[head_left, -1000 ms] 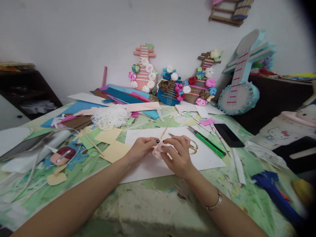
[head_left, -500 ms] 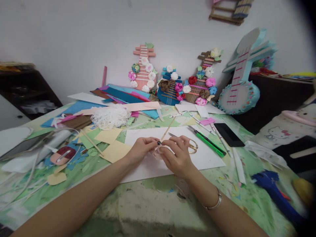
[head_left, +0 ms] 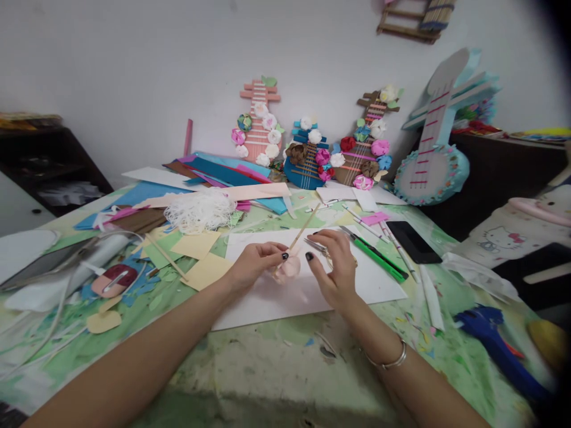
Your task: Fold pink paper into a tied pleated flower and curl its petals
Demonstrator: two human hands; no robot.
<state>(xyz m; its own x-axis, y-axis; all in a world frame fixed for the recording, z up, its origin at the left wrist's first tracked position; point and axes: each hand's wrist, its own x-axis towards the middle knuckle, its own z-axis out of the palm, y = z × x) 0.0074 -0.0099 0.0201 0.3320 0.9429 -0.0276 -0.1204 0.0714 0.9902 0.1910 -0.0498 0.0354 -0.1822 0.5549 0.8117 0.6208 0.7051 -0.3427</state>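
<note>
Between thumb and fingers, my left hand (head_left: 261,261) pinches a pale pink paper flower (head_left: 289,268) on a thin wooden stick (head_left: 304,227). The flower hangs at the near end of the stick, which points up and away. My right hand (head_left: 333,267) is just right of the flower, apart from it, with thumb and fingers spread and nothing held. Beneath both hands lies a white sheet of paper (head_left: 370,288). Gold-handled scissors (head_left: 319,246) rest on it, partly hidden behind my right hand.
A green utility knife (head_left: 377,255) and a black phone (head_left: 414,242) lie to the right, near a blue glue gun (head_left: 499,351). White shredded string (head_left: 200,211) and yellow paper squares (head_left: 212,273) are at left. Flower-covered paper instruments (head_left: 307,154) lean against the wall.
My right hand has let go of the flower and moved right, its fingers opening. The pink flower shows more fully now. My left hand stays nearly in place.
</note>
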